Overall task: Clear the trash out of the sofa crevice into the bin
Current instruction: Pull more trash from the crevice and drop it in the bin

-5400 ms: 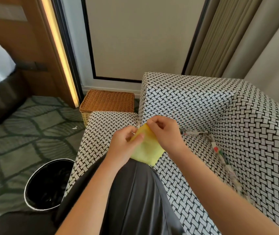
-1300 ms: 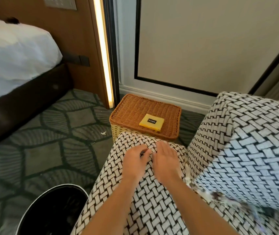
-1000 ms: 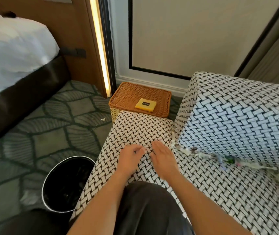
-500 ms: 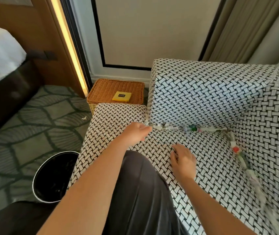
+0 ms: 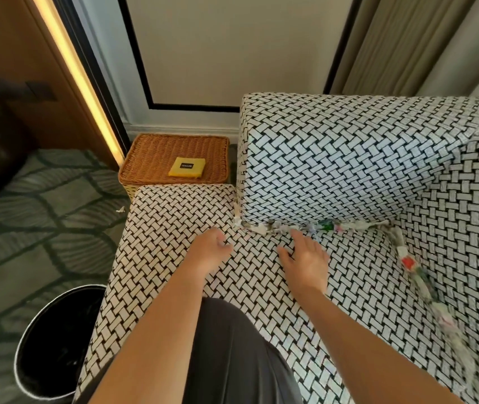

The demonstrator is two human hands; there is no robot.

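Soft, even daylight fills the room, bright without glare on the sofa (image 5: 349, 158), and the shadows are faint. A warm light strip (image 5: 78, 80) glows up the wooden panel (image 5: 14, 53) at upper left, its core washed out almost to white. The inside of the bin (image 5: 57, 345) is nearly black. The wide lens bows straight lines near the edges. The trash (image 5: 408, 262) in the crevice smears into blur toward the lower right; the centre is fairly sharp.

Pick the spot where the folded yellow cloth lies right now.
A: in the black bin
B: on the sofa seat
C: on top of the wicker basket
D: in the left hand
C: the yellow cloth lies flat on the lid of the wicker basket, next to the sofa.
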